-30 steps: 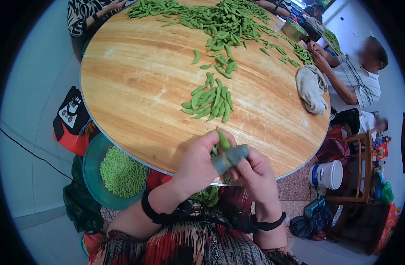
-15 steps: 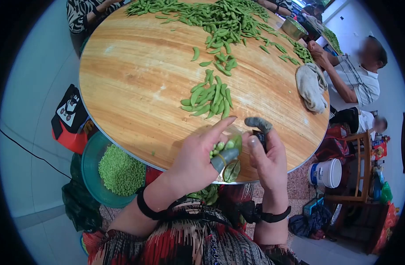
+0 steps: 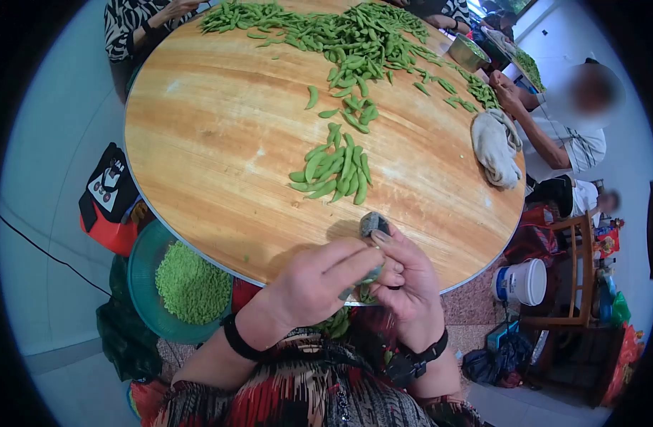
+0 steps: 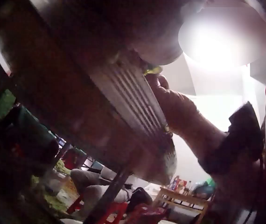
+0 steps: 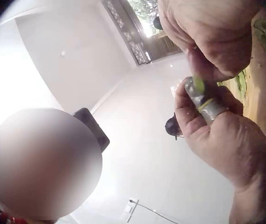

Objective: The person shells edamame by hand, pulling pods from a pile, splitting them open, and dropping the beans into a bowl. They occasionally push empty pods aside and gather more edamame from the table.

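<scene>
The round table (image 3: 220, 164) is varnished wood with a soft sheen and a metal-banded rim, the pods (image 3: 333, 167) on it look smooth and matt, the cloth (image 3: 496, 146) at its three o'clock edge is rumpled fabric, and the white bucket (image 3: 524, 281) looks like plastic.
</scene>
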A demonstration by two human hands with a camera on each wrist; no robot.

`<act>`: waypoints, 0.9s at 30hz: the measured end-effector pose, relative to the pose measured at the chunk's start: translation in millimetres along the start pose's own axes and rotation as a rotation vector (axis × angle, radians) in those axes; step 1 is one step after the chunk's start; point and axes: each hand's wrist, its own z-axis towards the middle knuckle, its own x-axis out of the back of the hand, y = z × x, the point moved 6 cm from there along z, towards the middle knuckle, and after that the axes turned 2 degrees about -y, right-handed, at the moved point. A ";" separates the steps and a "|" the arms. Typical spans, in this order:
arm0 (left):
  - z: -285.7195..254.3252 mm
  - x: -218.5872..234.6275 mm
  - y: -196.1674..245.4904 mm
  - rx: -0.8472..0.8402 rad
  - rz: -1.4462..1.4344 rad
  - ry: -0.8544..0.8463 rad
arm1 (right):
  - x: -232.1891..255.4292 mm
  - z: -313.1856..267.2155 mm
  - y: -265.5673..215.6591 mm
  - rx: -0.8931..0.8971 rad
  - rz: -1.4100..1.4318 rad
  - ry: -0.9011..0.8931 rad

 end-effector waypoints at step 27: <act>-34.9 49.5 -19.3 0.750 -0.744 0.191 | -6.2 18.3 -30.2 -0.323 -0.725 -0.231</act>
